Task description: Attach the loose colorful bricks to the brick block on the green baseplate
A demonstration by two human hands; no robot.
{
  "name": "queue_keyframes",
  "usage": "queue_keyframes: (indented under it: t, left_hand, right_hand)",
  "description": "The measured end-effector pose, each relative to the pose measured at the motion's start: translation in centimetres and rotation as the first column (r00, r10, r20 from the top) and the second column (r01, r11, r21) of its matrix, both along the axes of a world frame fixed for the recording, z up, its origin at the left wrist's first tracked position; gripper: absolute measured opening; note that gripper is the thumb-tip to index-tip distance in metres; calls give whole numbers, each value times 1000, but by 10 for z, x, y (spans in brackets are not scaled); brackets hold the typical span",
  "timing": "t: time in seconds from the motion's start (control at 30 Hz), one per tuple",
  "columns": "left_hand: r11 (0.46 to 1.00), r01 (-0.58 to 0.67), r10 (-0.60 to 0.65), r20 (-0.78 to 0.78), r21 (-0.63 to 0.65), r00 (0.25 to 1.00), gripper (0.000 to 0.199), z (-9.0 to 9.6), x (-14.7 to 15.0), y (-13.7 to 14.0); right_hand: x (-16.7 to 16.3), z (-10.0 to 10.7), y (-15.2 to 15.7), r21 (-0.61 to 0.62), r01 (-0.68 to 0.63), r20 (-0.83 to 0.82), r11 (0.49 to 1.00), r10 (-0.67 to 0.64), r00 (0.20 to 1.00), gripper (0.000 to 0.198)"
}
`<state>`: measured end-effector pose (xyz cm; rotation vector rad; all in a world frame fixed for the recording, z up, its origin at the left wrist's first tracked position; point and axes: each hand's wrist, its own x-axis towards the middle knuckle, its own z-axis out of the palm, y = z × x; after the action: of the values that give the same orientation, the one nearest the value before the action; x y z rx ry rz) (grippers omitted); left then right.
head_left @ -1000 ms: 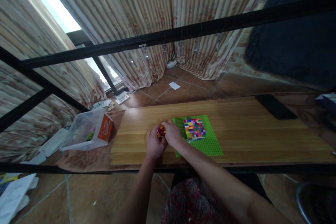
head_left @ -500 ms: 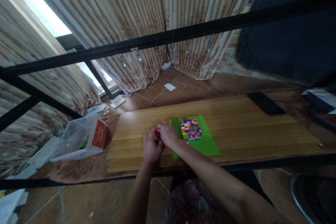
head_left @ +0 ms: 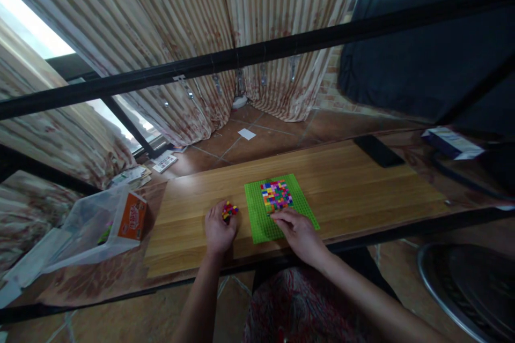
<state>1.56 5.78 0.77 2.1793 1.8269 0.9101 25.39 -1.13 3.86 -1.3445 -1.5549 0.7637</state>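
A green studded baseplate (head_left: 261,230) lies on the wooden board, bearing a block of small multicoloured building bricks (head_left: 277,194). My right hand (head_left: 301,233) is over the plate's lower part, thumb and fingertips pinched together at the near edge of the coloured block. What sits between those fingertips is too small to make out. To the left of the plate, my left hand (head_left: 218,229) rests by the board, fingers and thumb curled around a small cluster of loose building bricks (head_left: 229,211), red, yellow and blue among them.
A clear plastic bin (head_left: 88,225) with an orange label stands left of the wooden board (head_left: 193,193), a few green pieces inside. A black phone-like slab (head_left: 379,151) lies at the board's far right. A dark bar (head_left: 257,52) crosses beyond the table, before the curtains.
My right hand has left the bricks by my left hand and moved right onto the baseplate, at the coloured block's near edge. My left hand stays with the loose bricks. The view has shifted.
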Motion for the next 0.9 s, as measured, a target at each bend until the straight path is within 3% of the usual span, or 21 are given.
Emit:
queue_keyframes:
  t: [0.17,0.33,0.67,0.9]
  left_hand:
    - [1000,4,-4,4,-9,1000,38,-1,-1,1]
    - [1000,14,-14,2,-4,1000,36,0,-2,2]
    - [999,25,-25,-17,21,1000,35,-1,-3,2]
    - [999,26,-26,-23,24,999,35,-2,-3,3]
  right_hand:
    - [41,-4,5,-10,193,30,981,-193,981,24]
    - [49,-2,21,-21,298,1,954,-298,955,24]
    - [37,3,31,-39,327,34,944,-325,945,18]
    - [34,4,34,-90,328,-54,940,-333,941,14]
